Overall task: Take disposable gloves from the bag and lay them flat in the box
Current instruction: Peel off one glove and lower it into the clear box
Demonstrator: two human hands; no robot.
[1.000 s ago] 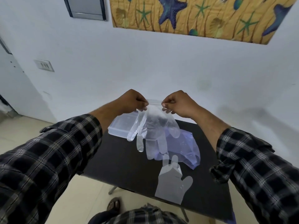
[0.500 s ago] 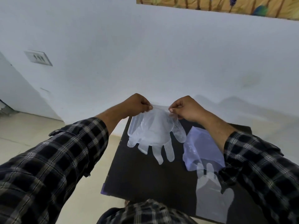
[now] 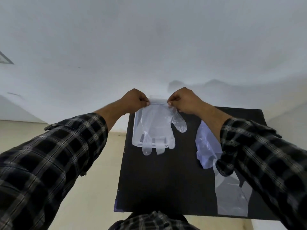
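Note:
A clear disposable glove (image 3: 157,125) hangs spread out, cuff up and fingers down. My left hand (image 3: 135,100) pinches the cuff's left corner and my right hand (image 3: 183,101) pinches its right corner. The glove hangs over a clear plastic box (image 3: 137,138) at the far left of the black table (image 3: 162,180); its fingertips reach past the box's near edge. A bluish plastic bag (image 3: 206,146) lies to the right, partly hidden by my right sleeve. A second clear glove (image 3: 230,198) lies flat near the table's front right.
A white wall rises right behind the table. Beige floor shows to the left of the table. My checked sleeves fill both lower corners of the view.
The view has tilted down and shifted. Both hands have carried the glove over the box, and it now hangs flatter and wider between them.

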